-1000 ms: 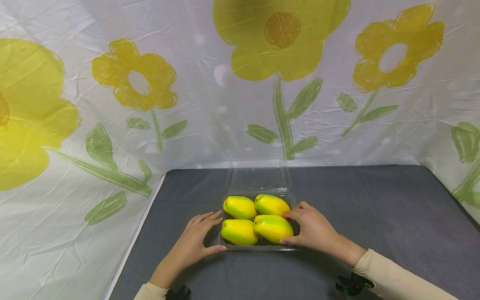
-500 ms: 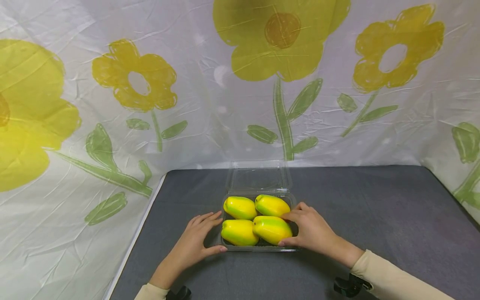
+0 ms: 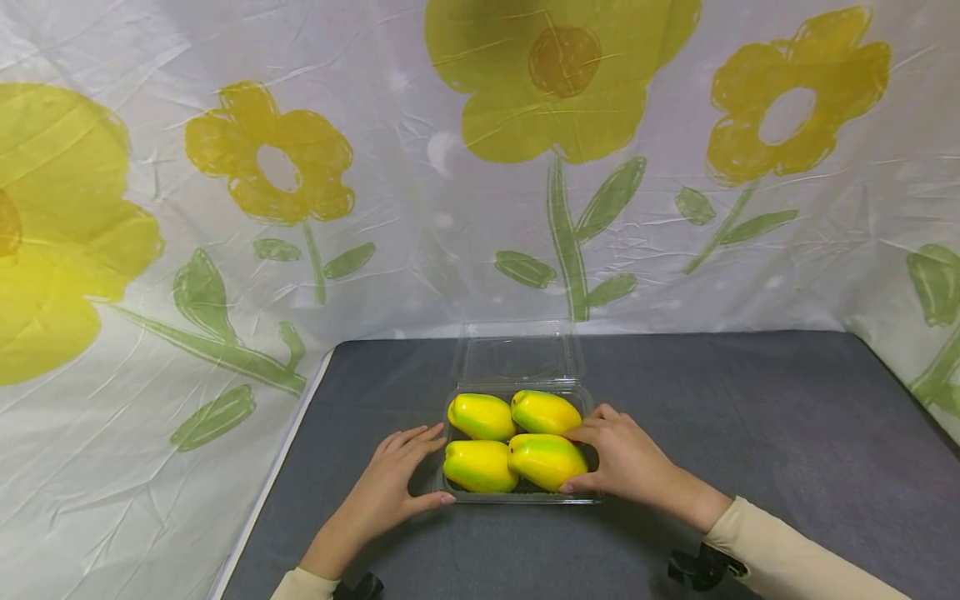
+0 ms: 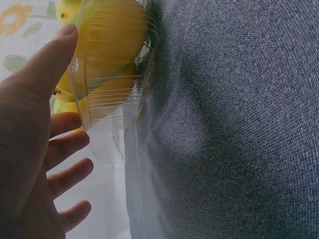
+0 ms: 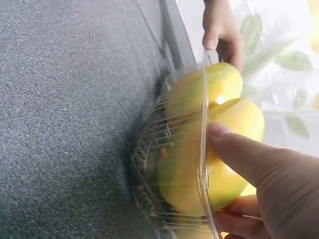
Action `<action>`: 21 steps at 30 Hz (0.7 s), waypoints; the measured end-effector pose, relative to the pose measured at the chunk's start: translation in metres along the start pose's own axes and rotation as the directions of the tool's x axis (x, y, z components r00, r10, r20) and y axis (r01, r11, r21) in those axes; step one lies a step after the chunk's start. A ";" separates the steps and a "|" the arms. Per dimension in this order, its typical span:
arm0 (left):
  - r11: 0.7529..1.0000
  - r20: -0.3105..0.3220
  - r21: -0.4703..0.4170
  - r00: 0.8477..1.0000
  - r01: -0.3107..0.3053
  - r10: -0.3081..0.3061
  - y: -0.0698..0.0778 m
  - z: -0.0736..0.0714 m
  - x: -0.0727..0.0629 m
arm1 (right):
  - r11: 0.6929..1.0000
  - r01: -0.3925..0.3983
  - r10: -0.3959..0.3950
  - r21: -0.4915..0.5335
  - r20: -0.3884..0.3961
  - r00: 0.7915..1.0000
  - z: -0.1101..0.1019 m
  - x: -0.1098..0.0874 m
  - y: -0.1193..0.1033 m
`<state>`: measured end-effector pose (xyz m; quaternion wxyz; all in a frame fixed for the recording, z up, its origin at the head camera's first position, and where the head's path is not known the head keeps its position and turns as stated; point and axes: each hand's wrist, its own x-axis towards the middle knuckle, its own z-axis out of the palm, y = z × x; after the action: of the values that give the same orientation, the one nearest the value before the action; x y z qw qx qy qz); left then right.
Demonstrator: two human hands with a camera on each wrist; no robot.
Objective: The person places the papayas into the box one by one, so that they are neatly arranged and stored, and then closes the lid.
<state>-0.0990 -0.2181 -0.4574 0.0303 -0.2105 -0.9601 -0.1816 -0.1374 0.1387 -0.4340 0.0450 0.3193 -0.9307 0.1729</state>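
Observation:
Several yellow-green mangoes lie in a clear plastic clamshell box (image 3: pixel 517 497) on the grey cloth. My right hand (image 3: pixel 626 458) holds the front right mango (image 3: pixel 546 461), thumb on its near side and fingers on the far side, as the right wrist view also shows. At the box's left rim is my left hand (image 3: pixel 390 479), its fingers spread and the thumb by the front left corner. Closest to it is the front left mango (image 3: pixel 478 467). Behind lie the back left mango (image 3: pixel 480 417) and the back right mango (image 3: pixel 545 412).
The box's clear lid (image 3: pixel 517 354) is folded back, away from me. Grey cloth covers the table (image 3: pixel 750 417). A white curtain (image 3: pixel 405 208) with yellow flowers hangs behind and at the sides. Each wrist wears a black device (image 3: pixel 705 568).
The front right mango shifted slightly left and then back right with my right hand. My left hand stayed at the box's rim.

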 end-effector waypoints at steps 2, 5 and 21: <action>1.000 -0.002 0.000 1.000 -0.003 0.003 0.000 0.000 0.000 | 1.000 0.002 -0.002 0.007 0.006 1.000 -0.001 0.000 0.000; 1.000 -0.007 0.001 1.000 -0.007 0.007 -0.001 0.001 0.000 | 1.000 0.003 -0.003 0.017 0.017 1.000 -0.002 0.001 0.001; 1.000 -0.001 -0.007 1.000 -0.001 0.001 -0.001 0.001 -0.001 | 0.999 0.026 -0.027 0.037 0.022 0.999 -0.002 0.001 0.002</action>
<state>-0.0988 -0.2189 -0.4585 0.0302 -0.2108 -0.9593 -0.1853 -0.1393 0.1404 -0.4324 0.0308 0.3342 -0.9235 0.1857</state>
